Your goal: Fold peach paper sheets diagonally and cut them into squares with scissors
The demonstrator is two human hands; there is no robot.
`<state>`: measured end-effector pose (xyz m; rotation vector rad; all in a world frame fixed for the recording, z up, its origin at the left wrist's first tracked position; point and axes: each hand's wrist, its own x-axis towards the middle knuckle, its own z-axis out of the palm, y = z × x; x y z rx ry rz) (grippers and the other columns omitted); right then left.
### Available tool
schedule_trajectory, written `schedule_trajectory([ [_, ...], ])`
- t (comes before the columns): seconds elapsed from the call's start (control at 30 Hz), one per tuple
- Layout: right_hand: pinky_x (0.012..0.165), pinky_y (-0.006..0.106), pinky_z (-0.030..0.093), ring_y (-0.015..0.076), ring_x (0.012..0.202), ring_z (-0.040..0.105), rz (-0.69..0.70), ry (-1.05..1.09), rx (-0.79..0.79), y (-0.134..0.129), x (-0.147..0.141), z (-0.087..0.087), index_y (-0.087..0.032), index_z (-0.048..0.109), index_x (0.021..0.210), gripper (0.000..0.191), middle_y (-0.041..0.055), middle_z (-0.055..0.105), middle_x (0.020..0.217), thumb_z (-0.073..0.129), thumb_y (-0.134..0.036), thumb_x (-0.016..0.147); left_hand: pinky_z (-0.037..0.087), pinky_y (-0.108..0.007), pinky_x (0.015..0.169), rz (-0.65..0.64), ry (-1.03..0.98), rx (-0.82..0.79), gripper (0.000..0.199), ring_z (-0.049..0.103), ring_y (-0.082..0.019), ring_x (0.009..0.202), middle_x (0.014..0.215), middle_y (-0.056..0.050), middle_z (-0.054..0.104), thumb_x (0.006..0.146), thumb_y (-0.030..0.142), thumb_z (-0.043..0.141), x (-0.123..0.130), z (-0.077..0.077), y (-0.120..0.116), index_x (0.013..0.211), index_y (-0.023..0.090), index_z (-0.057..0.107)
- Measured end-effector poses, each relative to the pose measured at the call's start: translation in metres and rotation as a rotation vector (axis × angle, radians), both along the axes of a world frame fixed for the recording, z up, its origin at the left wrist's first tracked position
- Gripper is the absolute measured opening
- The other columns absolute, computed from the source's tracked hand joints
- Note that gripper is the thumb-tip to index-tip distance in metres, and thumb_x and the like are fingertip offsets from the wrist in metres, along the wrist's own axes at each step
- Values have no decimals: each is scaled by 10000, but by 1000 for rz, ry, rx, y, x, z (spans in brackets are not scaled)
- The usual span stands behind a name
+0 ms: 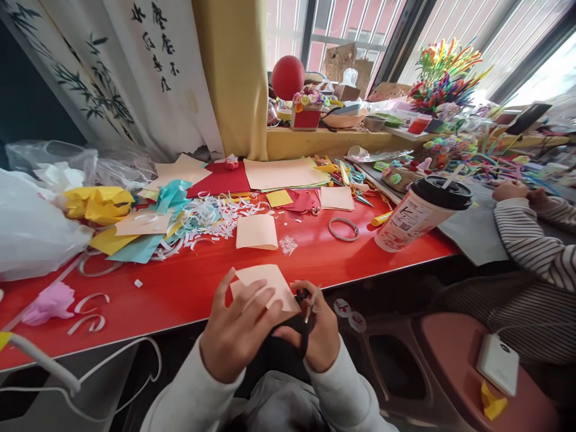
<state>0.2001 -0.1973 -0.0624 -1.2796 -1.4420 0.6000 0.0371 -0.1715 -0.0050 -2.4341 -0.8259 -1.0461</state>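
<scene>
A folded peach paper [270,282] is in my left hand [243,321], whose fingers lie spread over its face; the thumb is at its left edge. Dark-handled scissors [306,312] are in my right hand [321,327], close to the paper's right corner. My right fingers wrap round the handles. Just beyond, on the red table [189,303], lies another folded peach paper [257,231], with a small heap of white scraps [288,245] beside it.
A lidded drink cup [416,213] and a grey ring [343,229] stand right of centre. Shredded white paper [211,216] and a plastic bag [36,222] lie left. A person's striped sleeve [531,240] is at the right, near a pink stool [454,354].
</scene>
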Motion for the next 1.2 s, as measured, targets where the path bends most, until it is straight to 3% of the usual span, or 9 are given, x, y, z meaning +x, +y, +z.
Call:
schedule_trajectory([
  [0.07, 612, 256, 469, 129, 641, 556, -18, 29, -31, 3, -5, 0, -198, 493, 1081, 471, 45, 616, 932, 691, -284, 662, 236, -569, 1055, -24, -46, 34, 168, 595, -196, 998, 958, -28, 691, 811, 144, 571, 11, 0, -5, 965, 181, 630],
  [0.2, 609, 247, 466, 134, 645, 575, -126, 295, -69, 16, -6, -6, -192, 522, 1008, 311, 6, 620, 797, 610, -246, 714, 262, -556, 1049, 88, -276, 6, 694, 402, -254, 1247, 1326, -144, 444, 725, 83, 647, 19, -17, -5, 1334, 193, 333],
  [0.33, 641, 279, 479, 172, 709, 604, -153, 602, -148, 25, -2, -13, -162, 571, 904, 272, 38, 656, 824, 645, -287, 674, 340, -490, 1020, 171, -397, -435, 808, 260, -279, 1328, 1420, -225, 257, 777, 204, 601, 3, -44, 7, 1403, 152, 92],
  [0.4, 653, 296, 490, 185, 717, 615, -130, 701, -173, 26, -2, -15, -151, 582, 892, 277, 52, 668, 834, 653, -292, 664, 353, -486, 1009, 85, -321, -711, 730, 235, -281, 1337, 1433, -232, 223, 817, 238, 537, -11, -47, 13, 1390, 159, 91],
  [0.53, 721, 330, 503, 217, 799, 632, -149, 721, -162, 26, 0, -11, -148, 566, 923, 293, 77, 677, 900, 635, -298, 681, 338, -438, 1026, -193, -38, -1108, 443, 255, -285, 1328, 1424, -188, 280, 769, 325, 592, -33, -27, 30, 1159, 178, 443],
  [0.67, 756, 354, 504, 238, 848, 632, -116, 624, -164, 28, 4, -6, -158, 563, 929, 329, 89, 677, 934, 634, -352, 673, 360, -418, 987, -271, -139, -1346, 222, 398, -269, 1238, 1243, -127, 495, 791, 392, 540, -31, -6, 61, 842, 180, 578],
  [0.87, 678, 339, 513, 226, 781, 628, 25, 542, -218, 35, 11, 3, -178, 550, 960, 418, 86, 662, 920, 656, -438, 649, 500, -285, 668, -471, -380, -1980, 430, 624, -152, 763, 898, -20, 622, 669, 273, 686, -16, 1, 89, 1052, 200, 506],
  [1.03, 493, 264, 417, 126, 516, 502, 114, 375, -233, 44, 43, 17, -172, 565, 923, 401, 6, 575, 662, 650, -473, 671, 493, -279, 749, -499, -431, -1911, 525, 585, -197, 978, 1177, -62, 556, 632, 183, 697, -20, 6, 99, 1133, 218, 544],
  [1.2, 523, 253, 391, 129, 578, 492, 418, 97, -352, 27, 84, 30, -155, 586, 996, 451, 12, 556, 688, 629, -482, 690, 507, -272, 674, -373, -581, -1817, 527, 616, -194, 863, 1029, -67, 613, 634, 205, 693, -26, 1, 112, 1132, 196, 521],
])
